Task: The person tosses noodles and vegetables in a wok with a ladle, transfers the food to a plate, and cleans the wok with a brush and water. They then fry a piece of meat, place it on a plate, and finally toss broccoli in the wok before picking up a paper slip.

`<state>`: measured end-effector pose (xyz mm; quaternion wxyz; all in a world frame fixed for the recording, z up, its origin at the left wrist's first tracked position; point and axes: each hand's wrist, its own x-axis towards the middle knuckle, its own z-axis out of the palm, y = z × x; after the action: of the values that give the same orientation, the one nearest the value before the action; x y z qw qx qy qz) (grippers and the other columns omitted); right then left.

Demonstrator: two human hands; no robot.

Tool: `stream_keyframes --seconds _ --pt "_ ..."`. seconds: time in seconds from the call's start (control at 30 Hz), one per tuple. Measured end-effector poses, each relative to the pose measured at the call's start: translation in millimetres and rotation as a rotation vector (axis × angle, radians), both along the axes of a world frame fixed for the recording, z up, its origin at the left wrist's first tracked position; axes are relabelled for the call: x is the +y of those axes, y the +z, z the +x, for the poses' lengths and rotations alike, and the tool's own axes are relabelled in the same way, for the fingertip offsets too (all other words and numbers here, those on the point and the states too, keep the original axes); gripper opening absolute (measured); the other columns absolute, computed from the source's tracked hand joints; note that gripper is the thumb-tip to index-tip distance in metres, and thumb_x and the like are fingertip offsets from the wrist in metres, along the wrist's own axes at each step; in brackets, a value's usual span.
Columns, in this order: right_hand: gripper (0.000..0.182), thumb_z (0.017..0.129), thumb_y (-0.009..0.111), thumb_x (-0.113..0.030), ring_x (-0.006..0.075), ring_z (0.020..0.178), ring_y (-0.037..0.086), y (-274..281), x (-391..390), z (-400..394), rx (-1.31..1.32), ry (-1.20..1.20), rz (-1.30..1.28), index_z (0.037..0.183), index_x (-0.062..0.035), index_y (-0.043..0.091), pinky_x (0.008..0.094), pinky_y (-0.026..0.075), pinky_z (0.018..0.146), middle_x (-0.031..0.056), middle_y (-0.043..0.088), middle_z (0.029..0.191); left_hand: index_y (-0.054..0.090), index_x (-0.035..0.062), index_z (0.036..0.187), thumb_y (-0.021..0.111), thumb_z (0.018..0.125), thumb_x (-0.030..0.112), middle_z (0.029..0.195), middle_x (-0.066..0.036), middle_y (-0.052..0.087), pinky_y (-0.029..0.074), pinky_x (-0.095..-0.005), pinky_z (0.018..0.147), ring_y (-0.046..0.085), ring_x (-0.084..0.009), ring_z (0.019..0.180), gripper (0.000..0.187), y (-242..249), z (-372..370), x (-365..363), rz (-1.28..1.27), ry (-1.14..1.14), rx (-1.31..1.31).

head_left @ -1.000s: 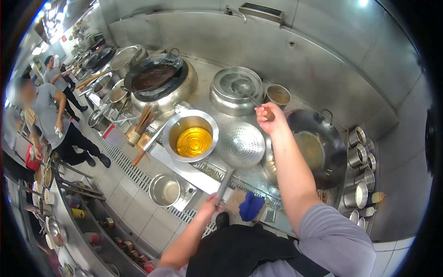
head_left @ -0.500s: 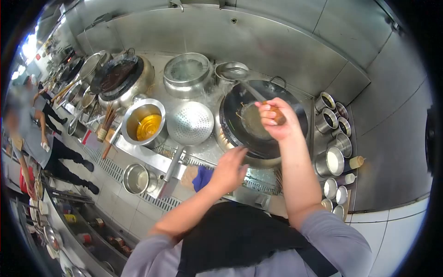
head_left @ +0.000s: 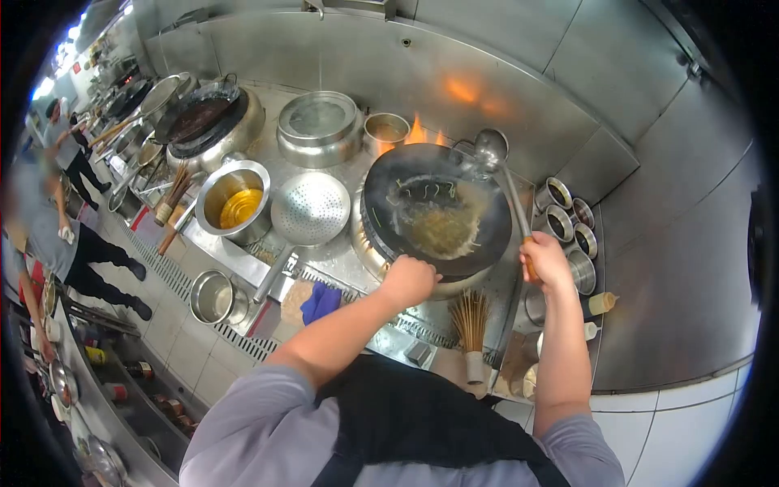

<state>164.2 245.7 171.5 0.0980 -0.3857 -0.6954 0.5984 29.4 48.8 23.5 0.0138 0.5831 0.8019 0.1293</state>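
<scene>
A black wok (head_left: 497, 235) sits tilted over the burner, with bubbling, yellowish-brown liquid and pale strands inside. At the wok's near edge my left hand (head_left: 410, 281) is closed in a fist on its rim or handle; the exact grip is hidden. My right hand (head_left: 545, 260), to the right of the wok, is wrapped round the wooden handle of a metal ladle (head_left: 490, 152). The ladle's bowl is raised above the wok's far right rim, beside the loop handle there. Orange flames (head_left: 417, 131) rise behind the wok.
Left of the wok are a perforated strainer (head_left: 311, 209), a pot of yellow oil (head_left: 235, 183) and a lidded pot (head_left: 320, 130). Seasoning tins (head_left: 558, 223) line the right side. A bamboo brush (head_left: 471, 321) and purple cloth (head_left: 321, 302) lie nearer me. Another person (head_left: 49, 211) stands far left.
My left hand has closed at the wok's near edge. The ladle has swung right and stands more upright. Flames have appeared behind the wok, and its liquid has spread and bubbles.
</scene>
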Motion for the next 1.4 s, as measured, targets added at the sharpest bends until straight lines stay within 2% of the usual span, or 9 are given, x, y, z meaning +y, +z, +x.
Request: stream_keyframes --seconds 0.1,0.2,0.37,0.73,0.8,0.9,1.17,1.3,1.4 --pt "0.009 0.080 0.047 -0.006 0.0118 0.036 0.044 1.3 -15.6 -2.7 -0.004 0.024 0.323 0.088 -0.0022 0.049 0.0262 0.036 0.032 0.0025 0.048 0.059 0.067 0.0082 0.075 0.049 0.089 0.037 0.071 -0.011 0.066 0.047 -0.0413 0.073 0.064 -0.0291 0.072 0.037 -12.0 4.0 2.7 0.007 0.020 -0.044" --pt "0.020 0.082 0.048 -0.005 0.0105 0.036 0.043 -3.4 -31.5 -43.5 0.255 0.071 0.162 0.102 -0.0023 0.050 0.0243 0.037 0.034 0.0014 0.048 0.062 0.065 0.0060 0.085 0.054 0.086 0.034 0.083 -0.013 0.064 0.045 -0.0432 0.077 0.062 -0.0306 0.081 0.030 -9.1 -7.3 -9.5 0.022 0.024 -0.066" --pt "0.008 0.082 0.049 -0.006 0.0110 0.039 0.045 -18.3 -62.0 -132.0 0.308 0.137 -0.080 0.090 -0.0034 0.050 0.0248 0.037 0.035 0.0018 0.049 0.061 0.054 0.0030 0.104 0.067 0.076 0.018 0.106 -0.016 0.053 0.041 -0.0406 0.084 0.052 -0.0335 0.098 0.034 2.1 -6.3 -98.7 0.637 0.080 -0.210" --pt "0.019 0.079 0.053 -0.011 0.0211 0.042 0.053 -111.9 -141.6 -391.8 -0.050 0.218 0.292 0.088 0.0060 0.051 0.0324 0.037 0.034 0.0120 0.055 0.066 0.057 0.0023 0.098 0.064 0.079 0.013 0.102 -0.015 0.056 0.049 -0.0370 0.069 0.061 -0.0282 0.079 0.023 -87.8 -3.0 -360.4 0.411 0.928 -0.453" --pt "0.013 0.078 0.052 -0.008 0.0201 0.044 0.052 -118.5 -150.5 -417.1 -0.076 0.267 0.173 0.084 0.0033 0.049 0.0313 0.035 0.035 0.0110 0.052 0.063 0.058 0.0017 0.096 0.063 0.079 0.013 0.098 -0.015 0.057 0.049 -0.0364 0.067 0.062 -0.0271 0.075 0.021 -87.4 1.3 -386.1 0.325 1.028 -0.475" --pt "0.011 0.076 0.050 -0.001 0.0151 0.051 0.051 -96.4 -154.8 -427.1 0.359 0.069 -1.119 0.071 -0.0056 0.041 0.0253 0.031 0.038 0.0061 0.044 0.061 0.059 0.0016 0.094 0.062 0.080 0.013 0.096 -0.015 0.057 0.049 -0.0368 0.067 0.062 -0.0276 0.072 0.019 -72.5 2.1 -405.0 0.226 1.143 -0.593" --pt "0.031 0.083 0.057 -0.006 0.0120 0.054 0.051 -107.6 -112.5 -483.0 0.858 0.131 -1.784 0.105 0.0049 0.038 0.0229 0.039 0.043 0.0010 0.047 0.067 0.061 0.0032 0.093 0.062 0.080 0.014 0.097 -0.014 0.058 0.051 -0.0375 0.065 0.064 -0.0257 0.069 0.017 -68.8 -28.2 -439.6 0.108 1.058 -0.499" --pt "0.036 0.084 0.063 -0.016 0.0113 0.052 0.049 -118.9 -125.1 -483.2 0.902 0.268 -1.526 0.105 0.0027 0.041 0.0230 0.037 0.044 -0.0014 0.046 0.063 0.061 0.0019 0.094 0.062 0.080 0.012 0.098 -0.015 0.058 0.050 -0.0364 0.067 0.063 -0.0270 0.073 0.017 -69.1 -40.1 -448.9 0.130 1.119 -0.476" --pt "0.016 0.079 0.060 -0.016 0.0107 0.044 0.042 -117.4 -119.9 -475.3 0.525 0.212 -1.025 0.075 -0.0070 0.048 0.0251 0.031 0.038 -0.0010 0.045 0.056 0.061 0.0032 0.094 0.060 0.081 0.015 0.099 -0.015 0.058 0.050 -0.0377 0.068 0.063 -0.0284 0.073 0.017 -70.1 -38.0 -454.7 0.077 1.141 -0.515"
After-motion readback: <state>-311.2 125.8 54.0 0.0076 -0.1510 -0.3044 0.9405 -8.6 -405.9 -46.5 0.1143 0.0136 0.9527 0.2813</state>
